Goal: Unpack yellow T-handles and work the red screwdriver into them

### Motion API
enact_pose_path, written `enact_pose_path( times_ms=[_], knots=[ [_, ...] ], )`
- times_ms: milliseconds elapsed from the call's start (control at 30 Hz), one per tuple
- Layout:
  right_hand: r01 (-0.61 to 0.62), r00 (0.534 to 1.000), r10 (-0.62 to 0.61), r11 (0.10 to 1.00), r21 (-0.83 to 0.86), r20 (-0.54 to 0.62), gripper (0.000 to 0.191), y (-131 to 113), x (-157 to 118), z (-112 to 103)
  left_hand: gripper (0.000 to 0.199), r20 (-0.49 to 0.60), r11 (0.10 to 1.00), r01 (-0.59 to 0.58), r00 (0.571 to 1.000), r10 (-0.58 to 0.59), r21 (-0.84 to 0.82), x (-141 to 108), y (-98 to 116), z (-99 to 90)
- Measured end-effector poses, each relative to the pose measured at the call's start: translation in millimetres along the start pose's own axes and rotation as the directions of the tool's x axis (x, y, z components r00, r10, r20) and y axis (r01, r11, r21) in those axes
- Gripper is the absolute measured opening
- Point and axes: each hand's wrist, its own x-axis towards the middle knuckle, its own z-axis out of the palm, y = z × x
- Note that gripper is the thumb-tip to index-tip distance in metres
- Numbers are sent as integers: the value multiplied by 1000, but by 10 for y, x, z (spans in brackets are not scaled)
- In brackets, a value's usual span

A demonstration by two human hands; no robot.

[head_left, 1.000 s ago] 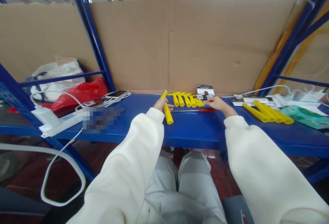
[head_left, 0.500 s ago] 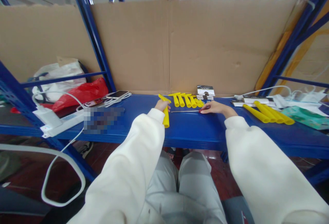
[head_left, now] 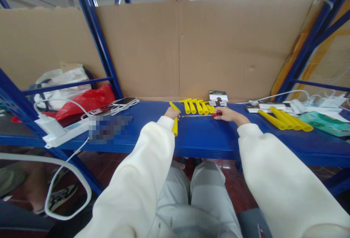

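Blue bench (head_left: 207, 136), cardboard (head_left: 232, 48) along its back edge: left grip (head_left: 171, 113) wrapped around a yellow tube (head_left: 175, 127); right grip (head_left: 226, 114) pinching a red-handled screwdriver (head_left: 213, 115), pointed toward the tube.

Yellow tubular piece (head_left: 175, 129) held, red-handled screwdriver (head_left: 199, 116) level

Yellow hollow handled T-piece (head_left: 175, 130): looks like smooth moulded plastic, satin. Same look on the row of yellow plastic T-pieces (head_left: 193, 107) and the four yellow tapered plastic tubes (head_left: 286, 120). Slim red-handled screwdriver (head_left: 197, 116): shiny bare-metal shaft; handle mostly covered, finish unclear. Long blue metal benchtop (head_left: 205, 134): painted, smooth, semi-gloss. Tall brown cardboard panel (head_left: 218, 48): matt paper face, creased, dented. Crumpled red bag (head_left: 87, 101): thin plastic film, shiny. Long white power strip (head_left: 67, 134): smooth hard plastic. Cream long sleeves (head_left: 150, 154): soft matt cloth. Pale grey trousers (head_left: 207, 183): matt woven cloth, wrinkled. Dark red floor (head_left: 231, 187): glossy, reflective.
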Motion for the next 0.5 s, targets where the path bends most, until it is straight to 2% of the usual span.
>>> enact_pose_path(
  times_ms=[100, 267, 500],
  knots=[
    [7, 996, -7, 1000, 4, -93, 15, 20, 25, 10, 18, -38, 977, -15, 999, 23, 213, -72, 64, 11],
    [32, 967, -22, 999, 35, -254, 20, 102, 101, 39, 23, -24, 960, -74, 996, 84, 271, -154, 129, 32],
    [39, 960, -34, 999, 12, -279, 16, 187, 153, 106, 23, 77, 899, -110, 993, 86, 423, -193, 159, 38]
  ],
)
